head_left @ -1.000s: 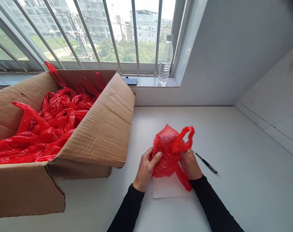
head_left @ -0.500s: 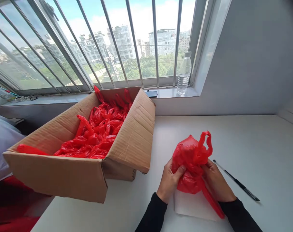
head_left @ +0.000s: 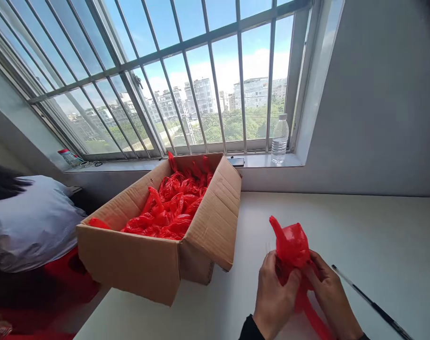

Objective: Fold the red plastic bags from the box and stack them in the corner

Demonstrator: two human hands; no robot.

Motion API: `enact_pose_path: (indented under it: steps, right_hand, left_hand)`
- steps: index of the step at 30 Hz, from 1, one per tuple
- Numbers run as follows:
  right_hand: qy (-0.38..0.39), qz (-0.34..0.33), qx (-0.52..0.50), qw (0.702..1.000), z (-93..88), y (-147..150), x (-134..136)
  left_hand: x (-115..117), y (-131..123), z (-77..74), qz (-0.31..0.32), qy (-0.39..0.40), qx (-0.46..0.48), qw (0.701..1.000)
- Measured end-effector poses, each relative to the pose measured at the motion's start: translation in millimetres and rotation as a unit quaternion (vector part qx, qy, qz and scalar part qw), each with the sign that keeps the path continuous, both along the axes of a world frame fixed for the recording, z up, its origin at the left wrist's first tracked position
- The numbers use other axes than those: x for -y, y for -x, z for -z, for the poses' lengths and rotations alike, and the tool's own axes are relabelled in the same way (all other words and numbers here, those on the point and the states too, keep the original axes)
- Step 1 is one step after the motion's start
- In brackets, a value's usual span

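A red plastic bag (head_left: pixel 293 243), bunched around its contents, is held up between both hands over the white table. My left hand (head_left: pixel 276 293) grips its left side, thumb across the front. On the other side my right hand (head_left: pixel 330 290) pinches the bag's gathered plastic. One handle of the bag sticks up at the upper left, and a long red strip hangs down between my wrists. What the bag contains is hidden. A black pen (head_left: pixel 373 304) lies on the table to the right of my right hand.
An open cardboard box (head_left: pixel 130 257) filled with red plastic bags (head_left: pixel 172 208) stands at the left. A water bottle (head_left: pixel 279 141) and a phone (head_left: pixel 236 162) rest on the sill of the barred window. Another person in a light shirt (head_left: pixel 34 222) is at far left.
My view has tilted up and shifted left. The bag has been turned in my hands, its handle now pointing to the upper left. More of the other person has come into view.
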State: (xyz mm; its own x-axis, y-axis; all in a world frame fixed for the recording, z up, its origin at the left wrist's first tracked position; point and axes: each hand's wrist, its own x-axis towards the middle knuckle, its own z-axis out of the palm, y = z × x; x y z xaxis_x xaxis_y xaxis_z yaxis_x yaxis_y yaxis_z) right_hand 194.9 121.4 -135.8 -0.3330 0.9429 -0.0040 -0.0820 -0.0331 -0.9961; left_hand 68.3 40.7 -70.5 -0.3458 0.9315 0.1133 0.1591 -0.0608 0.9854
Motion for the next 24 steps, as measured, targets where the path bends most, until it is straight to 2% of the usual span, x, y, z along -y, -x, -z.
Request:
enact_pose_path:
  steps: [2, 3, 6, 8, 11, 14, 17, 19, 24]
  right_hand:
    - [-0.015, -0.001, -0.005, 1.0, -0.5, 2, -1]
    - [-0.02, -0.008, -0.01, 1.0, -3.0, 3, 0]
    - [-0.021, -0.055, -0.046, 0.997, -18.7, 7, 2]
    - [-0.019, -0.103, -0.074, 0.992, -32.0, 10, 4]
    - [-0.02, -0.135, -0.103, 0.985, -45.5, 13, 5]
    - [-0.014, -0.076, -0.12, 0.99, -47.8, 11, 4]
    - [0.009, -0.021, -0.137, 0.99, -45.4, 7, 2]
    - [0.027, -0.018, -0.152, 0.988, -44.7, 6, 0]
    - [0.085, -0.084, -0.221, 0.968, -41.4, 9, -2]
  left_hand:
    - [-7, 0, 0.3, -0.016, -0.008, 0.063, 0.998]
    - [-10, 2, 0.3, -0.016, -0.016, 0.124, 0.992]
    - [-13, 13, -1.7, -0.012, -0.022, 0.333, 0.943]
    - [-13, 22, -4.6, -0.011, -0.006, 0.4, 0.916]
    - [-14, 29, -9.9, 0.015, 0.013, 0.416, 0.909]
    - [-14, 27, -13.5, 0.056, 0.019, 0.395, 0.917]
    - [-13, 19, -11.7, 0.091, 0.025, 0.318, 0.943]
    - [-14, 14, -8.3, 0.085, 0.033, 0.292, 0.952]
    - [-21, 15, -4.8, 0.041, -0.015, 0.343, 0.938]
